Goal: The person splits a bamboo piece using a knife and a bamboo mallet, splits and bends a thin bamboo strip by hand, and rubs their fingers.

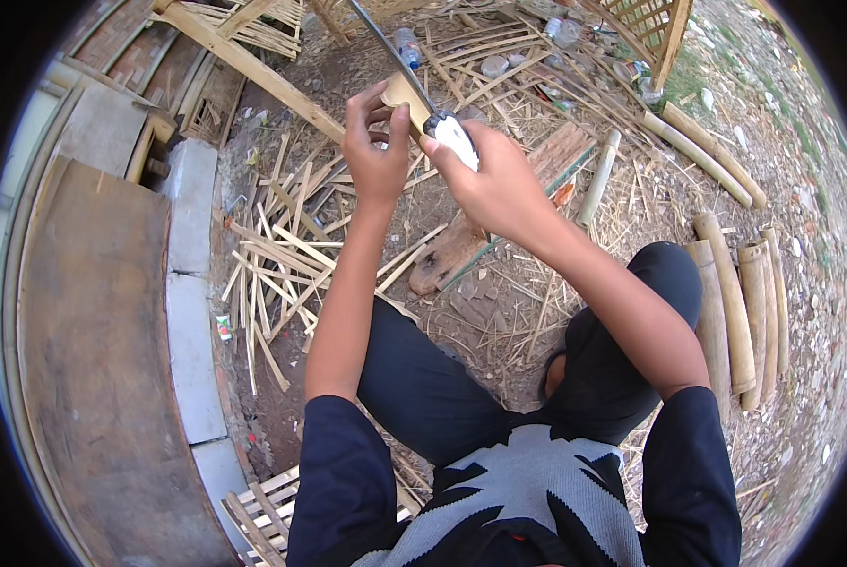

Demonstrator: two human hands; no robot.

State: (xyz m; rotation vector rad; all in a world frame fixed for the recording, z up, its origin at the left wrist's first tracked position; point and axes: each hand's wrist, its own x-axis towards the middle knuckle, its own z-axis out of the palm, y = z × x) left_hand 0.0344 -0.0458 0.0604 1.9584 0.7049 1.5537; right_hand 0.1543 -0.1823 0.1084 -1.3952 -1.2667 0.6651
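A long-bladed knife [454,142] with a white handle and a dark collar is gripped in my right hand [499,184], its blade slanting up and to the left. Beside the blade is a pale split piece of bamboo [406,98], which my left hand [376,156] pinches between thumb and fingers. The bamboo lies along or against the blade; its lower part is hidden behind my right hand. Below both hands, a worn wooden plank [442,257] rests on the ground, running up to the right.
Cut bamboo strips [286,250] lie scattered at left, more in the far debris with plastic bottles [407,47]. Several thick bamboo lengths [726,302] line my right. A brown board [93,359] and grey blocks [194,350] border the left; a slatted bamboo frame [267,515] sits near.
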